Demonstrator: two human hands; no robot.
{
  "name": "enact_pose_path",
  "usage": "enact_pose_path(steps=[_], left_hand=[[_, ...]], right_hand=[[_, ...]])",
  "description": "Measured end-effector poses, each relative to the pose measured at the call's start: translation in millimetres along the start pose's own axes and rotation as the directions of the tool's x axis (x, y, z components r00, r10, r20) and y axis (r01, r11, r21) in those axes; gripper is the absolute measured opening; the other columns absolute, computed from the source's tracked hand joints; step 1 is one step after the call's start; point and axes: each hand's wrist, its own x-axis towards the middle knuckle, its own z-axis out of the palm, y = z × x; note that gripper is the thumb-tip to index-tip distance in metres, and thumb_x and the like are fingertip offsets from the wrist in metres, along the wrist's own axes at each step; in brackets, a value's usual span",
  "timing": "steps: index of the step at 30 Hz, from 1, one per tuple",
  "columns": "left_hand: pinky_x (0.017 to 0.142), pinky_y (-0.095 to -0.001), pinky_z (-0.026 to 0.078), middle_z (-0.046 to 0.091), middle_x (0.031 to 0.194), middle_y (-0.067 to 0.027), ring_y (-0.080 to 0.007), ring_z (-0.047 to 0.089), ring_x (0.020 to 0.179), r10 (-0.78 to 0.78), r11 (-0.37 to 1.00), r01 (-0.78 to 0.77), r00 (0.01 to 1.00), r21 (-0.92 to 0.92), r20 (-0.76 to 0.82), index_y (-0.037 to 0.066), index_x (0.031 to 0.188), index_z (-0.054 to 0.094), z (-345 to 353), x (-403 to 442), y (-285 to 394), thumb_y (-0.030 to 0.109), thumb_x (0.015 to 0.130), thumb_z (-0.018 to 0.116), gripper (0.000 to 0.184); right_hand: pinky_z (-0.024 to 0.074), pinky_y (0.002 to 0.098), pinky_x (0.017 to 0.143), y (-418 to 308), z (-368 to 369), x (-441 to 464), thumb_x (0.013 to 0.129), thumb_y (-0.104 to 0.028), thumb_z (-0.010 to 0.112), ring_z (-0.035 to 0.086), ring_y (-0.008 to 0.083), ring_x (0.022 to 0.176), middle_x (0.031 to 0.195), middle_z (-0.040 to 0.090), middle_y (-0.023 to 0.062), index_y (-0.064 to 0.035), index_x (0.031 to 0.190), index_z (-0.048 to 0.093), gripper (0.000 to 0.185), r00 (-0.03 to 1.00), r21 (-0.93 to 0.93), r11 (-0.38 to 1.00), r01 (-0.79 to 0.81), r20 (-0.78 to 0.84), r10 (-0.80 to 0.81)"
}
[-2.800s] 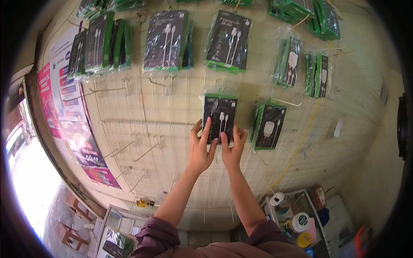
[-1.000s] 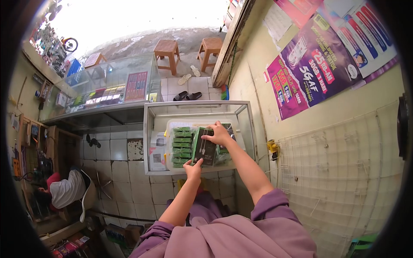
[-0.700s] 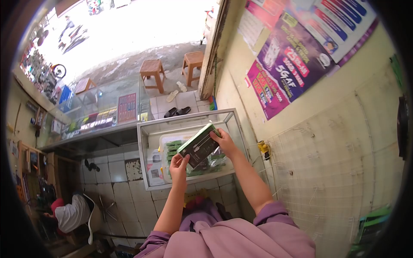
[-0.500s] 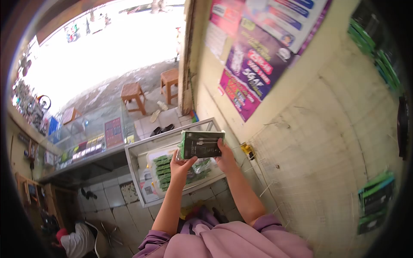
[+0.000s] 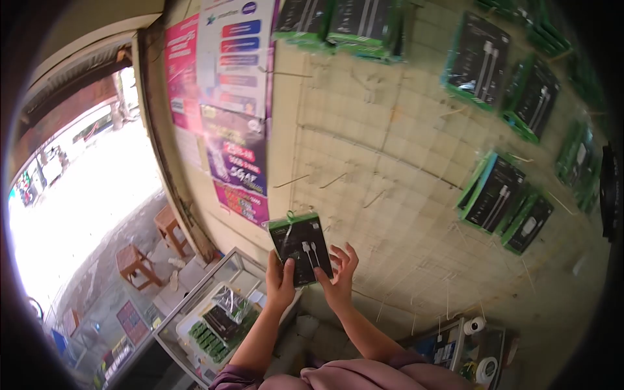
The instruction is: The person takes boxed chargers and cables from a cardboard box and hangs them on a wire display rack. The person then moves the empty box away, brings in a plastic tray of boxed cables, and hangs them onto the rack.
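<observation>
Head view | cable box (image 5: 300,250) near-upright, 6 o'clock, before wire grid (image 5: 383,153) | left hand (image 5: 279,289) clasps lower-left edge; right hand (image 5: 339,286) spread wide, thumb on face | best: thumbs low, green loop (image 5: 290,215) unpinched

Packs (image 5: 208,341) lie in a tray (image 5: 197,314) on the desk (image 5: 195,294); posters (image 5: 235,156) hang left of the wire rack (image 5: 383,162), right of the stools (image 5: 135,265).

Glossy clear film over dark packages (image 5: 478,60), shiny printed posters (image 5: 236,161), smooth glass display case (image 5: 179,322).
</observation>
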Motion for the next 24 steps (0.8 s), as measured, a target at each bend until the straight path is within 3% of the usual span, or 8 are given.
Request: enact_pose_path(steps=[6, 7, 8, 11, 12, 14, 17, 24], left_hand=[[0.076, -0.0286, 0.051, 0.061, 0.120, -0.0205, -0.0191, 0.064, 0.088, 0.234, 0.949, -0.280, 0.933, 0.143, 0.272, -0.002, 0.140, 0.037, 73.8, 23.1, 38.6, 0.012, 0.097, 0.055, 0.048], [0.075, -0.0292, 0.052, 0.060, 0.121, -0.0230, -0.0212, 0.065, 0.087, 0.289, 0.919, -0.351, 0.911, 0.182, 0.295, -0.002, 0.142, 0.036, 86.7, 29.6, 43.3, 0.013, 0.096, 0.056, 0.052], [0.074, -0.0298, 0.052, 0.060, 0.123, -0.0256, -0.0233, 0.066, 0.085, 0.343, 0.881, -0.420, 0.884, 0.217, 0.317, -0.002, 0.143, 0.035, 99.6, 36.0, 47.9, 0.014, 0.095, 0.058, 0.056], [0.062, -0.0373, 0.053, 0.059, 0.119, -0.0288, -0.0342, 0.063, 0.077, 0.730, 0.536, -0.828, 0.552, 0.162, 0.403, -0.003, 0.146, 0.033, 140.3, 66.7, 82.0, 0.016, 0.088, 0.065, 0.069], [0.062, -0.0373, 0.053, 0.059, 0.119, -0.0288, -0.0342, 0.063, 0.077, 0.737, 0.530, -0.835, 0.541, 0.149, 0.405, -0.003, 0.146, 0.033, 151.3, 73.7, 91.6, 0.016, 0.088, 0.065, 0.069], [0.059, -0.0391, 0.052, 0.060, 0.108, -0.0240, -0.0344, 0.062, 0.075, 0.704, 0.553, -0.824, 0.540, 0.121, 0.460, -0.002, 0.146, 0.033, 171.5, 83.7, 104.3, 0.016, 0.086, 0.067, 0.072], [0.060, -0.0390, 0.053, 0.059, 0.101, -0.0204, -0.0337, 0.062, 0.075, 0.721, 0.528, -0.841, 0.517, 0.117, 0.462, 0.001, 0.148, 0.032, 195.8, 101.0, 108.9, 0.019, 0.085, 0.069, 0.076], [0.068, -0.0399, 0.055, 0.060, 0.111, -0.0224, -0.0346, 0.067, 0.086, 0.639, 0.627, -0.773, 0.580, 0.094, 0.505, 0.007, 0.153, 0.027, 222.0, 126.7, 113.1, 0.022, 0.086, 0.070, 0.081]], right_hand=[[0.0416, 0.0397, 0.100, -76.6, -57.7, 15.4, 0.093, -0.003, 0.059, 0.055, 0.0235, 0.115, 0.131, 0.050, 0.0194, -0.0055, 0.151, 0.005, 0.079, 0.881, -0.139, 0.870, 0.474, 0.069, -0.469], [0.0490, 0.0344, 0.079, -90.3, -60.9, 28.7, 0.090, 0.001, 0.062, 0.061, 0.0223, 0.095, 0.116, 0.057, 0.0172, 0.0029, 0.144, 0.030, 0.063, 0.755, -0.221, 0.734, 0.643, 0.018, -0.656], [0.0490, 0.0344, 0.079, -104.3, -67.3, 40.2, 0.090, 0.001, 0.062, 0.061, 0.0223, 0.095, 0.116, 0.057, 0.0172, 0.0029, 0.144, 0.030, 0.063, 0.743, -0.232, 0.721, 0.653, 0.011, -0.669], [0.0474, 0.0330, 0.072, -150.8, -79.0, 72.6, 0.090, 0.000, 0.061, 0.058, 0.0232, 0.080, 0.096, 0.060, 0.0162, 0.0052, 0.131, 0.052, 0.043, 0.617, -0.437, 0.568, 0.698, -0.036, -0.786], [0.0474, 0.0330, 0.072, -156.7, -84.2, 82.0, 0.090, 0.000, 0.061, 0.058, 0.0232, 0.080, 0.096, 0.060, 0.0162, 0.0052, 0.131, 0.052, 0.043, 0.606, -0.443, 0.557, 0.702, -0.039, -0.794], [0.0406, 0.0347, 0.105, -165.8, -95.2, 97.8, 0.098, -0.005, 0.053, 0.052, 0.0248, 0.126, 0.143, 0.047, 0.0215, 0.0086, 0.142, 0.039, 0.048, 0.668, -0.389, 0.621, 0.680, -0.018, -0.744], [0.0499, 0.0328, 0.085, -189.7, -92.7, 124.1, 0.093, -0.001, 0.058, 0.063, 0.0237, 0.098, 0.115, 0.062, 0.0187, 0.0050, 0.138, 0.048, 0.047, 0.564, -0.461, 0.542, 0.702, -0.105, -0.819], [0.0479, 0.0337, 0.096, -201.2, -101.7, 152.7, 0.097, -0.002, 0.053, 0.059, 0.0253, 0.119, 0.137, 0.054, 0.0204, 0.0036, 0.141, 0.046, 0.045, 0.612, -0.381, 0.613, 0.692, -0.140, -0.778]])
